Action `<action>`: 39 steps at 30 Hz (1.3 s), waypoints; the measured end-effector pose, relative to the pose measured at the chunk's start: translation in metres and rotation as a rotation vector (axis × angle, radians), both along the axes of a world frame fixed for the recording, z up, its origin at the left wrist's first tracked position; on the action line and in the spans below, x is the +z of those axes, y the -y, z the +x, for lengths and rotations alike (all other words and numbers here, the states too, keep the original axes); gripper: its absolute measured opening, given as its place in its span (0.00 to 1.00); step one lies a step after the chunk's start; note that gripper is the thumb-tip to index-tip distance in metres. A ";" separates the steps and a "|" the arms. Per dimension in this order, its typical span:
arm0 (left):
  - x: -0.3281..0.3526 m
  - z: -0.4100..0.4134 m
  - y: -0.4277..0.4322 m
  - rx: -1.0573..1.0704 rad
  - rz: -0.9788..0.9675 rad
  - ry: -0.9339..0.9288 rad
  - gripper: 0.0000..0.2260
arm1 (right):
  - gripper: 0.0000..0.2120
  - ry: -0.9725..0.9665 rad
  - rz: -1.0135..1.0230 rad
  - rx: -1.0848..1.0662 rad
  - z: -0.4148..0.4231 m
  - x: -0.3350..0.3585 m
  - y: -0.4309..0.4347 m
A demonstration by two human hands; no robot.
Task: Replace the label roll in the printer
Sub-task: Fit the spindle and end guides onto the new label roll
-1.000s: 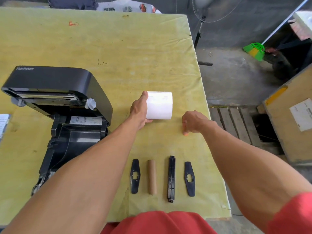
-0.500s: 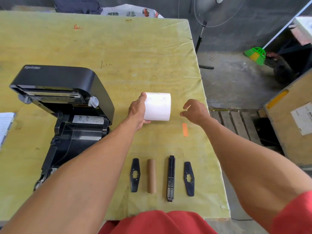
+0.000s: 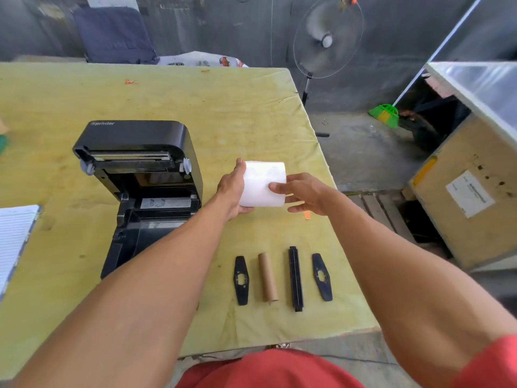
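A white label roll (image 3: pixel 261 179) is held on its side above the yellow table (image 3: pixel 195 107). My left hand (image 3: pixel 233 193) grips its left end. My right hand (image 3: pixel 303 193) holds its right end, thumb pressed on the paper. The black printer (image 3: pixel 134 141) stands to the left with its lid raised and its roll bay bare. Near the front edge lie a black guide plate (image 3: pixel 241 280), an empty brown cardboard core (image 3: pixel 268 277), a black spindle (image 3: pixel 295 278) and a second guide plate (image 3: pixel 322 277).
A small orange strip (image 3: pixel 307 215) lies on the table under my right hand. A lined notepad (image 3: pixel 14 239) sits at the left edge. Off the table's right side are a standing fan (image 3: pixel 326 37), a green broom (image 3: pixel 384 114), a wooden pallet and a plywood crate (image 3: pixel 470 197).
My right hand left the orange strip on the table and came up onto the right end of the roll. The left hand kept its hold.
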State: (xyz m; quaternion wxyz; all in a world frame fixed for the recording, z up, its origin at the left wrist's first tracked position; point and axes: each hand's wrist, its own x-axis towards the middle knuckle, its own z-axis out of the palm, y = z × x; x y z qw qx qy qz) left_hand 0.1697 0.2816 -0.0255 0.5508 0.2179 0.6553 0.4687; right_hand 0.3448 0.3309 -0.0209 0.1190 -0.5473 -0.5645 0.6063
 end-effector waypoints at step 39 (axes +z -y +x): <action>-0.011 0.019 0.052 0.340 0.151 0.210 0.23 | 0.12 0.678 0.364 0.191 0.022 -0.080 0.085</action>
